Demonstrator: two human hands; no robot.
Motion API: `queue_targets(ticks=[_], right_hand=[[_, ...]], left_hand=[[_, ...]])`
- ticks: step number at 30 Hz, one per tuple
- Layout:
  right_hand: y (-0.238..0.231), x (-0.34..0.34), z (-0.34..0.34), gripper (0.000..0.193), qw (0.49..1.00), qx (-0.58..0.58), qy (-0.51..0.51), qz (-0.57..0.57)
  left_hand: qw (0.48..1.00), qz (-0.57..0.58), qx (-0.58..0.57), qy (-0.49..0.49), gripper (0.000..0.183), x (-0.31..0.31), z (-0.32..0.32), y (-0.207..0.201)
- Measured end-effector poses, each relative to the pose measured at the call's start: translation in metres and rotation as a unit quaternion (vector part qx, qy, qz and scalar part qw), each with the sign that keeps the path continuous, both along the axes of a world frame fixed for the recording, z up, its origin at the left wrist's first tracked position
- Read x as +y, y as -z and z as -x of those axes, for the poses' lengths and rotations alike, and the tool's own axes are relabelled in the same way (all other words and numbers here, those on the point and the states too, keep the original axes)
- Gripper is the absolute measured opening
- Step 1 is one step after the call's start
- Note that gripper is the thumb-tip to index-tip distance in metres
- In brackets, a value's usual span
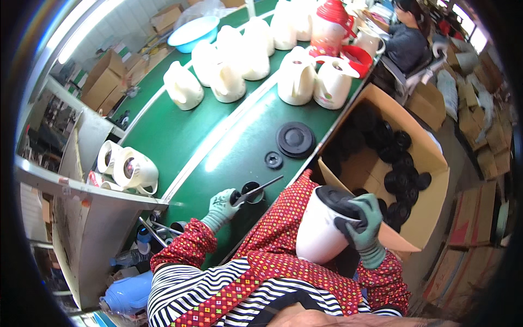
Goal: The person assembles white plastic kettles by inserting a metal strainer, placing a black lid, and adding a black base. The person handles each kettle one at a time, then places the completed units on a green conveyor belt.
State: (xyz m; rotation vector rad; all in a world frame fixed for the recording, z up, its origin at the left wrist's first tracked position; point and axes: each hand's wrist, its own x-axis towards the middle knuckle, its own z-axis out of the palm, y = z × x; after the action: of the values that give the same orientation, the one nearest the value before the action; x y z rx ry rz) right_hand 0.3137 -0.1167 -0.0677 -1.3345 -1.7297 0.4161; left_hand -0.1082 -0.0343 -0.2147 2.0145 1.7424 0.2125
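Observation:
My left hand (220, 208), in a grey-green glove, is closed round the end of a dark stick-like tool (262, 185); its exact kind is unclear. The tool crosses above a small round dark-lined cup (254, 195) at the table's near side. Against my lap leans a white kettle body (318, 231) with a black round part (335, 199) on its upturned end. My right hand (364, 224), also gloved, grips that end at its right edge. A large black disc (295, 139) and a smaller black ring (273, 159) lie on the green table beyond the tool.
Several white kettles stand along the green table (163, 133), with a red one (330, 27) and a blue basin (194, 34) at the back. An open cardboard box (417, 229) of black parts sits on my right. A seated person (407, 41) is at the far right.

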Motion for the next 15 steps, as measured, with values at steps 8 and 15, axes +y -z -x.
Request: queue_targets(ticks=[8, 15], right_hand=[[0.019, 0.089, -0.007, 0.036, 0.874, 0.467, -0.043, 0.126], [0.055, 0.116, 0.121, 0.049, 0.853, 0.433, 0.021, 0.289]], left_hand=[[0.889, -0.038, -0.372, 0.263, 0.097, -0.024, -0.054, -0.136], [0.826, 0.053, -0.555, -0.081, 0.064, 0.000, 0.022, -0.103]])
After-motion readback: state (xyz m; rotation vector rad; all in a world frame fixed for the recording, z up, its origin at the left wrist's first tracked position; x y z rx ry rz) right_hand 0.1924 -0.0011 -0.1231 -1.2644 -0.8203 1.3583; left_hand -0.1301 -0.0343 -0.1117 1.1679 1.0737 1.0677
